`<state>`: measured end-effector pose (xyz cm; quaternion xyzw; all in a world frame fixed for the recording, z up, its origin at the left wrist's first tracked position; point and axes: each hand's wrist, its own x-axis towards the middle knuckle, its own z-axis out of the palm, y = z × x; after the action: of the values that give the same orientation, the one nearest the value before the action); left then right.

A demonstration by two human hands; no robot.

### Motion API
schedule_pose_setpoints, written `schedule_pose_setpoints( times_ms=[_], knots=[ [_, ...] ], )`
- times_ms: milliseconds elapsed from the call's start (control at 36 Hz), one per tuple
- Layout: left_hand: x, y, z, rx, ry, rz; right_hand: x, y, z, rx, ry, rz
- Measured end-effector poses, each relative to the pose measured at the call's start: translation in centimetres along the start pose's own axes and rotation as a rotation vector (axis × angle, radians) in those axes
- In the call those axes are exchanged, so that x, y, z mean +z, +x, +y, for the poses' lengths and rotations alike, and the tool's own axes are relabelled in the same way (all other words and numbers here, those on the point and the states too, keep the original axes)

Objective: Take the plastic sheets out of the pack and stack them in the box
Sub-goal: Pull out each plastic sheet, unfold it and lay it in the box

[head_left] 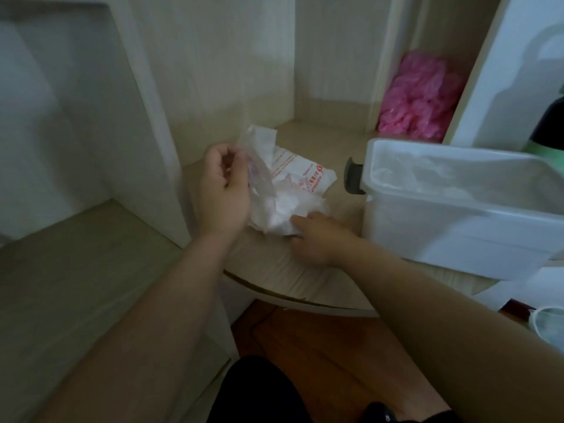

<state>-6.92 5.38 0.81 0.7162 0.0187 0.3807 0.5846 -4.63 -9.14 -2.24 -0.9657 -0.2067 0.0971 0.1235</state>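
Note:
A crumpled white pack point(305, 178) with red print lies on the low rounded shelf point(305, 285), and white plastic sheets point(280, 213) spill out of its near end. My left hand point(222, 187) holds a thin clear sheet point(259, 172) lifted at the pack's left side, fingers curled round it. My right hand point(317, 236) rests on the near edge of the sheets, fingers curled into them. The translucent white box point(457, 215) stands open to the right, some clear plastic showing inside it.
A heap of pink plastic bags point(421, 96) fills the back-right compartment. White cabinet panels rise at the left and behind. A dark grey latch point(352, 175) sticks out from the box's left end. A dark bottle point(549, 126) stands at the far right. Brown floor lies below the shelf.

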Motion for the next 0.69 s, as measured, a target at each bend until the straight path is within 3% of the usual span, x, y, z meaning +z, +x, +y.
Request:
schedule_pose_setpoints(
  times_ms=[111,167,222,278,361,444,583,694],
  knots=[
    [-0.2,1.3,1.9,0.117,0.011,-0.042,-2.2,-1.8,-1.4,-0.083,0.396,0.374],
    [-0.3,1.8,2.7,0.131,0.017,-0.137,-3.9,-2.9,-2.0,-0.174,0.533,0.59],
    [-0.3,2.1,3.4,0.119,0.013,-0.254,-5.6,-4.0,-2.5,-0.272,0.659,0.683],
    [-0.1,2.3,4.0,0.1,0.017,-0.371,-7.0,-4.8,-2.7,-0.329,0.757,0.674],
    [0.3,2.0,4.8,0.088,0.047,-0.5,-8.5,-5.3,-2.4,-0.269,0.805,0.672],
    [0.9,1.5,5.6,0.074,0.049,-0.526,-9.4,-5.8,-2.0,-0.194,0.907,0.674],
    [2.1,0.9,6.6,0.119,0.095,-0.516,-10.1,-7.2,-1.3,-0.151,1.298,0.451],
    [3.0,0.4,7.3,0.144,0.133,-0.529,-10.7,-7.8,-0.5,-0.092,1.176,0.509]
  ],
)
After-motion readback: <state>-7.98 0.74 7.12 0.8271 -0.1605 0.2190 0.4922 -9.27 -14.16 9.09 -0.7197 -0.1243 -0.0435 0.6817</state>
